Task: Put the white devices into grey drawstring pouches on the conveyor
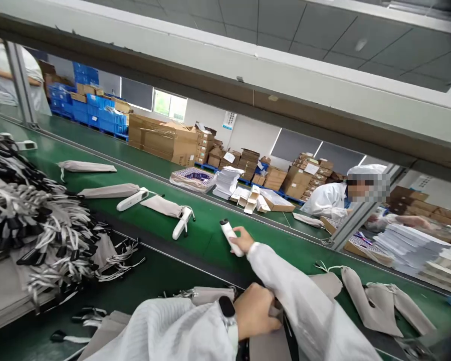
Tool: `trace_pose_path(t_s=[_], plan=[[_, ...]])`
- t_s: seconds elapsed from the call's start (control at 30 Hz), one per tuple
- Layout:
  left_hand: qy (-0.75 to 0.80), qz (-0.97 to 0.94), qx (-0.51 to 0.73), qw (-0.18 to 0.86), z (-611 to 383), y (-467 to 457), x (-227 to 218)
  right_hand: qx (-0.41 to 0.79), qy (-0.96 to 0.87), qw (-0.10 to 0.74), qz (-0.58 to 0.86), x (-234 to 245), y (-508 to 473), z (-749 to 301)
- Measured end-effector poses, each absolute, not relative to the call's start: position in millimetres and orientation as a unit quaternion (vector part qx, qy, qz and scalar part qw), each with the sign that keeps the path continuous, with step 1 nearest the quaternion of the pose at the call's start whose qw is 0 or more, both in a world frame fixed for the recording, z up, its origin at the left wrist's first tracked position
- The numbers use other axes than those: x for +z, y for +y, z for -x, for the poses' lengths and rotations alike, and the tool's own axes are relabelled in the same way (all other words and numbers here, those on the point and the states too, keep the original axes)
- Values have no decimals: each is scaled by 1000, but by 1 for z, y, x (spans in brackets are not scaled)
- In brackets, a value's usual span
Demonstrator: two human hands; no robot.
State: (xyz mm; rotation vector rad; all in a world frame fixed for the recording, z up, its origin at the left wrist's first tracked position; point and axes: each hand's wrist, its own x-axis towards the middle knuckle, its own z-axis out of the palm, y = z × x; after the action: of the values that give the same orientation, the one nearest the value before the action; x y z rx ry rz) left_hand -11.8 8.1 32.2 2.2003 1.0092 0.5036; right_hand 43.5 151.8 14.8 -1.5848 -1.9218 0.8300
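Note:
My right hand (243, 239) reaches out over the green conveyor belt (206, 235) and is closed around a white handheld device (230, 235). My left hand (254, 311) sits near the bottom of the view, fingers curled onto a grey drawstring pouch (325, 286) partly hidden under my right sleeve. Both arms wear white striped sleeves, and a dark watch is on my left wrist. Further left on the belt lie two more white devices (132, 199), (183, 222) beside grey pouches (161, 205).
A large heap of grey pouches with black and white cords (33, 230) fills the left. More pouches (376, 301) lie at the right. Across the belt a co-worker in white (334, 198) sits by stacks of paper (406, 245). Cardboard boxes (165, 138) and blue crates stand behind.

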Motion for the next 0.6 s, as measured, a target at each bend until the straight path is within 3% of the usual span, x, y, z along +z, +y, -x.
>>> trace_pose_path(t_s=[0.27,0.47,0.6], plan=[[218,-874,273,337,12,17,51,539,-547,526,366,75,40,-155],[251,-852,301,348,5,10,62,581,-515,531,340,81,25,-167],[287,-838,326,331,3,14,62,514,-583,507,373,69,32,-167]])
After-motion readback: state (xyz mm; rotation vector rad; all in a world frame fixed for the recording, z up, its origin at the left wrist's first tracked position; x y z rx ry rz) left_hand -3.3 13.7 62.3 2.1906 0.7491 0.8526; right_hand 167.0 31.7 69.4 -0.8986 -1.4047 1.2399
